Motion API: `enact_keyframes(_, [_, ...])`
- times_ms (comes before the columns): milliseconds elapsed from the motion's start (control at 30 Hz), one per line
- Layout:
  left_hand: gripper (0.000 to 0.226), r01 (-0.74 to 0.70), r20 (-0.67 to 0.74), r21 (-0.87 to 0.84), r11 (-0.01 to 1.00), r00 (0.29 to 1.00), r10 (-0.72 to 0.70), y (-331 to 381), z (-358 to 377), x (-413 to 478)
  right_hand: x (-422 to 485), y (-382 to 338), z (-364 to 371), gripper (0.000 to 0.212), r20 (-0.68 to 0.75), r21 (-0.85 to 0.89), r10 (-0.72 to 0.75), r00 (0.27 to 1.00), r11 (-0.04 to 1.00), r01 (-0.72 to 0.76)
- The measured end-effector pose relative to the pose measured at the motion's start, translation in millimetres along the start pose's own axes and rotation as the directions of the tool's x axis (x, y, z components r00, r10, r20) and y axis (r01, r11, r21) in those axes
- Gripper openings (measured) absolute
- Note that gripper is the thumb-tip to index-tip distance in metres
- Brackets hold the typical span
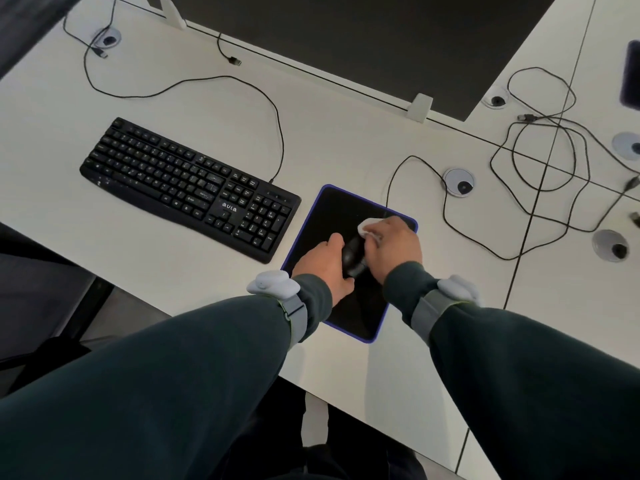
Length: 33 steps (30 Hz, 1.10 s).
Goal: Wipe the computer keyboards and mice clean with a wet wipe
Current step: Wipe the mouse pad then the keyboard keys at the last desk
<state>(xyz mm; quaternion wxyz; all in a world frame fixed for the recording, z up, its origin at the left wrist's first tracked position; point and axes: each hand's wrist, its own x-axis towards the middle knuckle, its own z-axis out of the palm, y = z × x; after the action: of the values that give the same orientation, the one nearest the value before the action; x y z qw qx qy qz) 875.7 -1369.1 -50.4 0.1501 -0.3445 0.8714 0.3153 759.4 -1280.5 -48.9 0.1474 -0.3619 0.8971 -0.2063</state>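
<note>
Our left hand [325, 268] curls round the black mouse [352, 255], fingers wrapped over its far side and thumb tucked at its near end. We cannot tell whether the mouse rests on the mouse pad [329, 216] or is lifted just clear of it. Our right hand [394, 244] sits directly to the right of the left one and meets the mouse from the other side. Its fingers are bent over a white wet wipe [367, 224] and press it against the front of the mouse, and a crumpled edge of the wipe pokes out beyond the knuckles.

The pad, black with a purple rim, lies under both hands on the white desk [346, 150]. The black keyboard [187, 185] lies to the left of and beyond the left hand, apart from it, with its near corner just beside the pad's edge. Neither hand touches it.

A thin mouse cable [388, 188] rises beyond the right hand and loops toward a round cable port [459, 181], further right. On each wrist a grey tracker [273, 284] is strapped over a dark sleeve [207, 358].
</note>
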Motion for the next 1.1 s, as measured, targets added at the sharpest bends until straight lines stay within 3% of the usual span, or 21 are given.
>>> enact_keyframes(133, [0.04, 0.026, 0.004, -0.038, 0.999, 1.0, -0.026, 4.0, -1.1, -3.0, -19.0, -18.4, 5.3, 0.023, 0.129, -0.06, -0.267, 0.955, 0.959, 0.276])
enact_keyframes(233, [0.036, 0.055, 0.007, -0.035, 0.998, 0.998, -0.055, 2.6, -0.8, -2.6, -38.0, -9.4, 10.9, 0.017, 0.092, -0.005, -0.291, 0.952, 0.956, 0.292])
enact_keyframes(300, [0.047, 0.057, 0.013, -0.049, 0.997, 0.998, -0.057, 1.9, -1.3, -0.9, -46.7, -2.8, 10.4, 0.013, 0.088, -0.042, -0.314, 0.945, 0.947, 0.319])
enact_keyframes(433, [0.072, 0.06, -0.012, -0.108, 0.992, 0.998, -0.061, -2.2, -5.2, 1.1, -50.9, 20.2, 12.0, 0.018, 0.141, -0.176, -0.159, 0.977, 0.967, 0.183])
enact_keyframes(533, [0.065, 0.026, -0.048, -0.012, 1.0, 0.999, -0.026, -1.3, -9.4, 5.5, -47.1, 33.4, 15.9, 0.017, 0.086, -0.196, 0.006, 0.996, 0.981, 0.011])
enact_keyframes(600, [0.056, 0.046, -0.049, 0.05, 0.998, 0.998, -0.044, 0.6, -11.4, 11.0, -45.5, 31.8, 20.5, 0.018, 0.082, -0.21, 0.001, 0.997, 0.978, 0.016])
enact_keyframes(700, [0.045, 0.097, 0.006, 0.004, 0.995, 0.995, -0.097, -0.9, -16.7, 15.2, -56.6, 21.1, 32.9, 0.021, 0.194, -0.263, -0.119, 0.974, 0.95, 0.168])
enact_keyframes(800, [0.041, 0.1, -0.012, -0.049, 0.994, 0.995, -0.101, -12.1, -22.5, 9.1, -86.4, 13.4, 47.3, 0.019, 0.263, -0.225, -0.33, 0.907, 0.893, 0.39])
enact_keyframes(900, [0.03, 0.101, -0.146, 0.003, 0.995, 0.984, -0.1, -38.2, -24.7, -6.2, -105.0, -0.5, 58.4, 0.033, 0.29, -0.237, -0.407, 0.866, 0.846, 0.477])
enact_keyframes(967, [0.034, 0.072, -0.143, 0.096, 0.993, 0.988, -0.058, -59.7, -21.1, -17.4, -103.8, -14.0, 64.5, 0.049, 0.363, -0.253, -0.4, 0.841, 0.827, 0.502])
enact_keyframes(1100, [0.046, -0.14, -0.209, 0.192, 0.971, 0.961, 0.18, -94.1, -8.1, -36.8, -80.8, -46.4, 70.8, 0.07, 0.448, -0.331, -0.324, 0.833, 0.806, 0.491])
